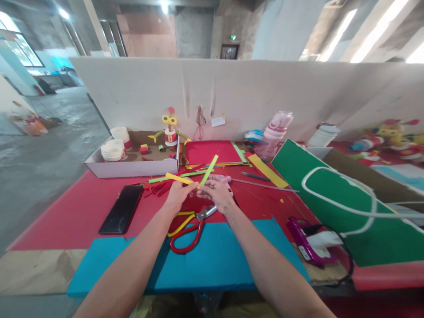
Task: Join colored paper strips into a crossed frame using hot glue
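Note:
Pinched between the fingers of my left hand [179, 193] is a yellow paper strip [179, 178] that slants up to the left. My right hand [217, 193] grips a light green paper strip [210, 169], which points up and right. The two strips meet where my fingertips come together, and the fingers hide the join. Just below my hands, scissors with red handles [187, 240] lie on the blue sheet [212, 265], beside a yellow-handled tool [181, 225]. Behind my right hand a pink glue gun [221, 178] is partly covered.
A black phone [121, 210] lies at left. Behind it stands a white box [132, 168] with paper cups and a small paper figure [170, 132]. Coloured paper [212, 152] is stacked at the back. A purple power strip [308, 243] and green board [347, 216] occupy the right.

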A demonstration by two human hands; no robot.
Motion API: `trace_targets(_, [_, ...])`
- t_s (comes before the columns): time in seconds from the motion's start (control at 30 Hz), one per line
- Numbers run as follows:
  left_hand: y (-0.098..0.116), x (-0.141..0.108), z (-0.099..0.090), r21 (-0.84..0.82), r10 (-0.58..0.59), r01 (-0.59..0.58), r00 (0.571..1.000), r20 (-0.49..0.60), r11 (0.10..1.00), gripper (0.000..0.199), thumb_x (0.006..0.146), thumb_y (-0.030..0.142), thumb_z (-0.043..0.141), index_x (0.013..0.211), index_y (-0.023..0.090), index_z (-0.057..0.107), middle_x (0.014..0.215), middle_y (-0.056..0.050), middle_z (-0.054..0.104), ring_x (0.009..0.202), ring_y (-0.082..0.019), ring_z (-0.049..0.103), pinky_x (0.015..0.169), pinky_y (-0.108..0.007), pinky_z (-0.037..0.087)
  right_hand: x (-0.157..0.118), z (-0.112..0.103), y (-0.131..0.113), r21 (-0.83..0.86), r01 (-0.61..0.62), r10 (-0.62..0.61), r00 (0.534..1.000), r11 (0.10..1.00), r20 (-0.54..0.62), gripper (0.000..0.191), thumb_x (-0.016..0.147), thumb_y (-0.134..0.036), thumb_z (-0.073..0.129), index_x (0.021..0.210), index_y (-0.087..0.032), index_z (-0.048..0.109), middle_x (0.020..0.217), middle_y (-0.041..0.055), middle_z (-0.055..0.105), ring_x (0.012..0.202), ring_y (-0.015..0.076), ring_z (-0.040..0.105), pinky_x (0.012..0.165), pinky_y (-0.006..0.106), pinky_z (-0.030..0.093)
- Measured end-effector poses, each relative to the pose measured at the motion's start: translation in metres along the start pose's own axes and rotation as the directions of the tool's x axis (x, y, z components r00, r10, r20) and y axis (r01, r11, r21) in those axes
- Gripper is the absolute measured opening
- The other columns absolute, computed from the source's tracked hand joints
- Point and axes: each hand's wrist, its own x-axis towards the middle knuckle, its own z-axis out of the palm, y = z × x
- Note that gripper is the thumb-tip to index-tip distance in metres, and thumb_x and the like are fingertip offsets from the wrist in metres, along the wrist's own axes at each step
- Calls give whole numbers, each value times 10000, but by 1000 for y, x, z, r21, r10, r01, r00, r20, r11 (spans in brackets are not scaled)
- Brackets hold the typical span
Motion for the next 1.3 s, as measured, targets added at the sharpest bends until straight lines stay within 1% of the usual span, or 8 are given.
trace_targets(0.1, [1, 0, 0, -4, -34, 34, 999, -21, 999, 294, 626, 393, 746, 694, 131, 629, 580, 0, 583, 491, -93, 486, 492, -233, 386, 1, -1, 0, -43, -20, 19, 1000, 999, -17, 318, 523, -317, 839, 669, -141, 618, 581, -7, 638, 531, 113, 625, 601, 258, 568])
trace_targets(0.2, [3, 0, 1, -21, -29, 28, 999, -32, 999, 302, 649, 406, 734, 693, 131, 615, 563, 6, 561, 479, -87, 479, 484, -228, 383, 3, -2, 2, -71, 1, -7, 997, 998, -83, 317, 492, -325, 844, 631, -143, 625, 542, -40, 591, 489, 77, 565, 546, 212, 532])
trace_targets(0.37, [6, -4, 5, -9, -31, 32, 995, 92, 999, 315, 666, 407, 727, 794, 135, 635, 627, -4, 590, 486, -79, 480, 474, -212, 384, 6, 0, 5, 49, 47, -39, 987, 998, -158, 350, 447, -349, 851, 623, -155, 619, 575, -41, 592, 515, 78, 553, 573, 222, 527])
trace_targets(0.5, [6, -5, 6, 39, -38, 35, 995, 91, 999, 298, 671, 384, 725, 796, 127, 642, 651, -20, 611, 508, -84, 492, 487, -213, 391, 5, 2, 6, 58, 37, -28, 989, 998, -142, 353, 455, -350, 846, 644, -145, 631, 608, -26, 613, 557, 85, 573, 618, 235, 538])
trace_targets(0.7, [5, -2, 3, 63, 1, -5, 997, 73, 998, 259, 677, 374, 715, 704, 140, 607, 563, 9, 562, 487, -92, 489, 485, -223, 394, 2, 1, 4, 9, 28, -28, 997, 1000, -76, 338, 489, -324, 835, 690, -140, 635, 607, -25, 604, 566, 95, 579, 604, 254, 550])
trace_targets(0.9, [5, -2, 4, 61, 27, -33, 995, 99, 998, 249, 696, 379, 694, 722, 152, 595, 600, 16, 569, 496, -86, 485, 482, -215, 385, 2, 4, 6, 42, 53, -47, 990, 998, -136, 323, 518, -334, 820, 672, -149, 604, 596, -14, 623, 569, 110, 599, 632, 279, 560])
trace_targets(1.13, [2, 0, 1, 69, 12, -21, 992, 122, 997, 225, 689, 351, 692, 691, 149, 593, 574, 15, 560, 499, -91, 487, 496, -221, 389, 2, 5, 5, -43, 48, -52, 994, 998, -97, 298, 526, -335, 819, 649, -144, 625, 589, 1, 628, 574, 125, 596, 639, 290, 559])
trace_targets(1.3, [1, 0, 1, 57, 52, -58, 993, 105, 997, 243, 717, 389, 663, 730, 153, 606, 601, 6, 584, 505, -96, 500, 507, -228, 396, 2, 6, 5, 42, 51, -44, 989, 998, -139, 303, 518, -333, 817, 637, -142, 614, 589, 2, 632, 583, 128, 605, 665, 304, 554])
